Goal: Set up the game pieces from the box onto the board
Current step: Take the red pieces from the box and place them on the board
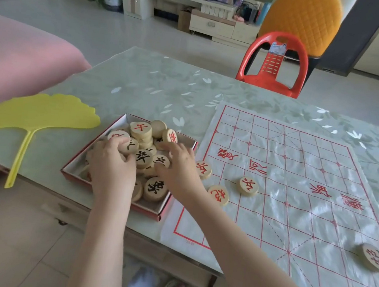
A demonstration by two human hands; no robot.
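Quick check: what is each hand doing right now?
Left hand: fingers curled round a game piece in the box.
Right hand: open, fingers spread over the pile of pieces, holding nothing.

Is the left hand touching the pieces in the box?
Touching. The head view shows the left hand with fingers curled over the wooden xiangqi pieces piled in the box.

Bright, soft daylight, white glare across the glossy board (296,191), motion blur, wide-angle bending at the edges.
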